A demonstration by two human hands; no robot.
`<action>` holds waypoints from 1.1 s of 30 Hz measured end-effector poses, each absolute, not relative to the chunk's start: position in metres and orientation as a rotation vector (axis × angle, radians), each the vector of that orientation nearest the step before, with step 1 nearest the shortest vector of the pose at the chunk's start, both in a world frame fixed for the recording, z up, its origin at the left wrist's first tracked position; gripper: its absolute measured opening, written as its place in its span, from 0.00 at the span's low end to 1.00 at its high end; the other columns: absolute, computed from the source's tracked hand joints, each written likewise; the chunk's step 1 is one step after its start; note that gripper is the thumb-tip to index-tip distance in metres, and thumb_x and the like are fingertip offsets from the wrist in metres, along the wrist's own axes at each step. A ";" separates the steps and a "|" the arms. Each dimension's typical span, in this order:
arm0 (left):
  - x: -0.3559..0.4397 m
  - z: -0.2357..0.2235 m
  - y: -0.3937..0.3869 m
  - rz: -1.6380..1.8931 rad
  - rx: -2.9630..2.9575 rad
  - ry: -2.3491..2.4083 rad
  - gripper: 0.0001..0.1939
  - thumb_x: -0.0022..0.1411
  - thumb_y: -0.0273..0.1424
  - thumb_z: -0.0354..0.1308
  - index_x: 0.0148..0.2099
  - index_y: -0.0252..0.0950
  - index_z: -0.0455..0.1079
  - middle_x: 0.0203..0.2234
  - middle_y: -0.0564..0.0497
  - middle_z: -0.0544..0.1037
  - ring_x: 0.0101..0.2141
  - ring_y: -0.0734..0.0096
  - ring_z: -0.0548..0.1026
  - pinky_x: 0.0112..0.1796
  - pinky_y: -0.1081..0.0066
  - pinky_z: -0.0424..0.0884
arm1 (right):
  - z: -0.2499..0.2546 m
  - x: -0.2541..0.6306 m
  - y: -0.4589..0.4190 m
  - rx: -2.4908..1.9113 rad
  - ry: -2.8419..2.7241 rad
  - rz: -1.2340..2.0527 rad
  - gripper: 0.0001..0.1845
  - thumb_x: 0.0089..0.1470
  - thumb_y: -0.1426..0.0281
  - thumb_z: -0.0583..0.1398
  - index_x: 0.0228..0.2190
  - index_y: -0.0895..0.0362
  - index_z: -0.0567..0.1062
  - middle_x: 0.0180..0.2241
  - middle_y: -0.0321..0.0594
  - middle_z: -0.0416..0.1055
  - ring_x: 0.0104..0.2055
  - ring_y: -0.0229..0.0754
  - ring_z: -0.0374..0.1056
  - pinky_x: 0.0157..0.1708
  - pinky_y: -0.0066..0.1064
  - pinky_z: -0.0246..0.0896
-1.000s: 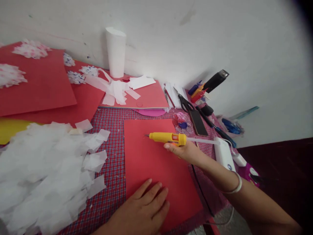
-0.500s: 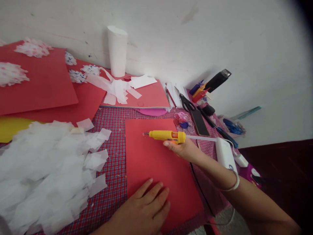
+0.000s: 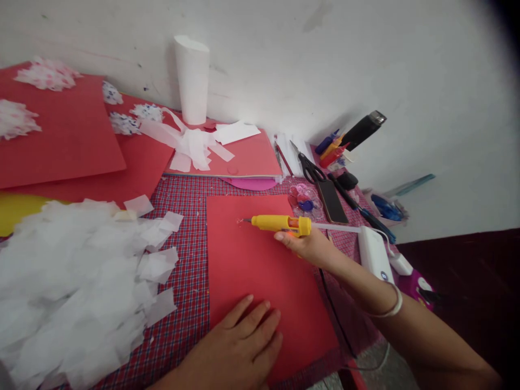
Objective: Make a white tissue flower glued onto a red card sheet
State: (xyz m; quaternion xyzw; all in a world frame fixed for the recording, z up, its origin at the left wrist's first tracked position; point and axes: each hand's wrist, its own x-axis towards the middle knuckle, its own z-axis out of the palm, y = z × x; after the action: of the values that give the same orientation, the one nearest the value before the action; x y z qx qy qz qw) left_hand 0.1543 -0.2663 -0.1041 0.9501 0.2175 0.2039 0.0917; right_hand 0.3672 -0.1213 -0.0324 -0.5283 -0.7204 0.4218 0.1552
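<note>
My right hand (image 3: 306, 245) is wrapped around a yellow hot glue gun (image 3: 280, 223), with a pale glue stick (image 3: 337, 227) sticking out of its back end. The gun's nozzle points left, close to a small clear blob of glue (image 3: 239, 221) on a red sheet of paper (image 3: 260, 265). Whether tip and paper touch I cannot tell. Flat on the lower part of that sheet lies my left hand (image 3: 239, 338), fingers stretched out. To its left is a big heap of white tissue paper squares (image 3: 81, 281).
A white paper roll (image 3: 193, 81) stands by the wall. Red sheets with tissue puffs (image 3: 60, 141) lie at the back left. Scissors (image 3: 311, 168), a phone (image 3: 333, 201), paint bottles (image 3: 333, 156) and a white power strip (image 3: 374, 254) line the right side. A black cord (image 3: 335, 311) hangs nearby.
The glue gun in my right hand has shifted slightly right, its nozzle a little farther from the glue blob. My left hand stays put on the red sheet.
</note>
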 end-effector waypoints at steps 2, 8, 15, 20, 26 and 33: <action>0.154 -0.104 -0.266 0.599 2.818 0.630 0.24 0.71 0.45 0.51 0.60 0.35 0.68 0.59 0.44 0.73 0.58 0.57 0.70 0.60 0.56 0.61 | -0.032 0.368 -0.122 -1.503 -2.070 1.202 0.31 0.54 0.45 0.60 0.44 0.59 0.78 0.35 0.47 0.77 0.35 0.44 0.72 0.34 0.31 0.67; 0.154 -0.101 -0.267 0.522 2.793 0.636 0.24 0.71 0.44 0.50 0.61 0.35 0.67 0.60 0.43 0.72 0.58 0.56 0.70 0.60 0.54 0.62 | -0.030 0.365 -0.124 -1.435 -2.031 1.217 0.31 0.53 0.43 0.60 0.41 0.58 0.77 0.35 0.45 0.77 0.36 0.43 0.72 0.34 0.31 0.68; 0.153 -0.098 -0.267 0.578 2.812 0.650 0.23 0.72 0.44 0.48 0.59 0.35 0.69 0.58 0.45 0.74 0.57 0.56 0.71 0.58 0.55 0.63 | -0.028 0.360 -0.122 -1.466 -1.986 1.221 0.28 0.52 0.41 0.60 0.32 0.55 0.75 0.21 0.37 0.66 0.27 0.41 0.66 0.23 0.28 0.59; 0.154 -0.099 -0.265 0.649 2.829 0.655 0.23 0.71 0.45 0.49 0.58 0.36 0.70 0.57 0.47 0.75 0.56 0.59 0.71 0.59 0.58 0.61 | -0.034 0.360 -0.121 -1.500 -1.993 1.238 0.29 0.52 0.41 0.60 0.33 0.56 0.75 0.21 0.36 0.65 0.26 0.40 0.65 0.23 0.27 0.58; 0.154 -0.098 -0.263 0.715 2.848 0.694 0.22 0.72 0.46 0.48 0.56 0.37 0.71 0.55 0.49 0.77 0.55 0.61 0.72 0.58 0.60 0.62 | -0.037 0.359 -0.118 -1.453 -1.984 1.264 0.31 0.51 0.39 0.59 0.35 0.56 0.74 0.20 0.34 0.62 0.26 0.39 0.63 0.22 0.26 0.56; 0.153 -0.094 -0.264 0.691 2.850 0.684 0.22 0.73 0.45 0.46 0.57 0.37 0.71 0.56 0.50 0.77 0.55 0.61 0.72 0.57 0.60 0.63 | -0.034 0.357 -0.117 -1.416 -2.041 1.256 0.32 0.53 0.41 0.59 0.39 0.58 0.75 0.18 0.30 0.56 0.23 0.35 0.57 0.20 0.25 0.49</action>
State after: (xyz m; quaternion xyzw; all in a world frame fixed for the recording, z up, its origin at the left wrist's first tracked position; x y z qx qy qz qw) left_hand 0.1530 -0.2640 -0.0938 0.9444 0.2266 0.2290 0.0652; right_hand 0.3567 -0.1168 -0.0336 -0.5005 -0.7215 0.4441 0.1782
